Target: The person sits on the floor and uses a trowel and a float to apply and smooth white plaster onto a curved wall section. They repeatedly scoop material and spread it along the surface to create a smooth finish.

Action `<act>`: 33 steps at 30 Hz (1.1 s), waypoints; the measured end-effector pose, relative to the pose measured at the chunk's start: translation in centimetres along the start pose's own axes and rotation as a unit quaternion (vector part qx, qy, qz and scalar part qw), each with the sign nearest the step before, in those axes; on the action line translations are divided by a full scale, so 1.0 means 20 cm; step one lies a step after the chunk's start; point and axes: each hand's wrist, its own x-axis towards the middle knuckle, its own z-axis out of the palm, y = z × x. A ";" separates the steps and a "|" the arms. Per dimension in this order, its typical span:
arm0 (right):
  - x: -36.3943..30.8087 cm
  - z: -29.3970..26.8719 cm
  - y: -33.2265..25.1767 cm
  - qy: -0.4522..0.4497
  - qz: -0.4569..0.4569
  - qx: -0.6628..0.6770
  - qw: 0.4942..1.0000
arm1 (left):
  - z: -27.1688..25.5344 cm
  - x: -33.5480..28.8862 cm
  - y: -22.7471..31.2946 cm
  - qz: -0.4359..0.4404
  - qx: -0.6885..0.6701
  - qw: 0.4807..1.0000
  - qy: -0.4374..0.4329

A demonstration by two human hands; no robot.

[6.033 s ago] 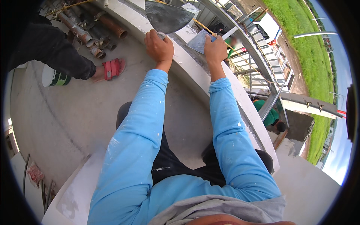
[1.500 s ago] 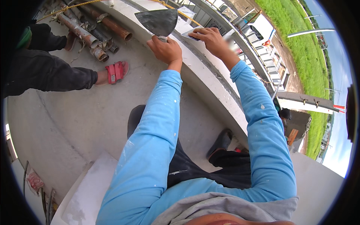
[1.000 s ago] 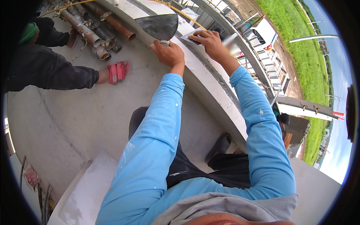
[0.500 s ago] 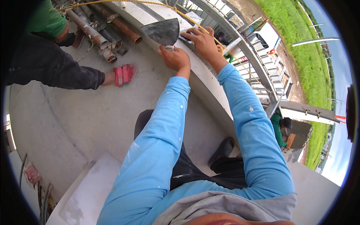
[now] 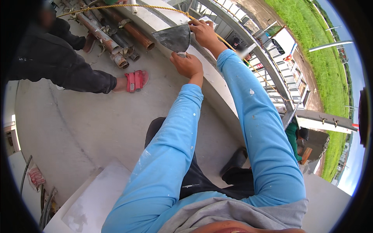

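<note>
My left hand grips the short handle of a wide putty knife. Its broad, dark-smeared blade points away from me, above the pale concrete ledge. My right hand is at the blade's right corner, its fingers bent and closed. Whatever those fingers hold is mostly hidden, and I cannot make it out. Both arms, in light blue sleeves spotted with white, reach forward.
A yellow rope runs across the far side, above rusty pipes on the floor. At left stands a co-worker's leg with a red sandal. Beyond the ledge are metal framing and a drop. Another worker in green is at right.
My right hand has come in to the blade's right corner. The view has shifted slightly. The co-worker at left has leaned, and the green sleeve is now at the top edge.
</note>
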 end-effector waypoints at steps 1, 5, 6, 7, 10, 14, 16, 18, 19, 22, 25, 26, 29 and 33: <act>0.02 -0.01 -0.02 -0.034 0.020 -0.011 0.999 | 0.00 -0.01 -0.01 0.012 -0.001 1.000 0.016; -0.05 -0.18 -0.14 0.175 -0.055 0.096 0.978 | 0.01 -0.01 0.00 0.007 -0.001 1.000 0.011; -0.11 -0.22 -0.16 0.170 0.025 0.173 0.970 | 0.00 -0.01 0.00 -0.003 0.005 1.000 0.000; -0.19 -0.28 -0.16 0.180 0.079 0.232 0.953 | -0.02 -0.02 0.00 -0.004 0.007 1.000 0.000; -0.51 -0.42 -0.09 0.202 0.278 0.259 0.902 | -0.04 -0.01 0.03 0.002 -0.003 1.000 -0.004; -1.08 -0.63 -0.10 0.144 0.254 0.173 0.941 | -0.05 0.00 0.03 -0.026 0.008 0.999 -0.042; -1.35 -0.79 -0.20 0.035 0.222 0.077 0.971 | -0.04 0.01 0.00 -0.019 0.020 0.999 -0.042; -1.57 -1.01 -0.32 -0.099 0.144 -0.029 0.984 | -0.01 0.00 -0.02 0.000 0.020 0.999 -0.042; -1.64 -1.12 -0.37 -0.145 0.119 -0.015 0.982 | 0.00 0.01 -0.04 0.021 0.011 0.999 -0.027; -1.77 -1.46 -0.52 -0.212 0.095 -0.012 0.973 | 0.03 0.01 -0.06 0.028 0.020 0.999 -0.016; -1.86 -1.74 -0.65 -0.205 0.185 0.020 0.961 | 0.04 0.00 -0.06 0.005 0.009 0.999 -0.031; -1.89 -1.81 -0.69 -0.192 0.205 0.022 0.960 | 0.04 0.00 -0.06 0.011 0.001 1.000 -0.026; -1.98 -1.90 -0.77 -0.128 0.257 0.038 0.957 | 0.04 0.00 -0.05 0.021 0.012 0.999 -0.027; -2.16 -1.90 -0.71 -0.073 0.307 0.030 0.948 | 0.04 -0.01 -0.05 0.023 0.024 0.999 -0.025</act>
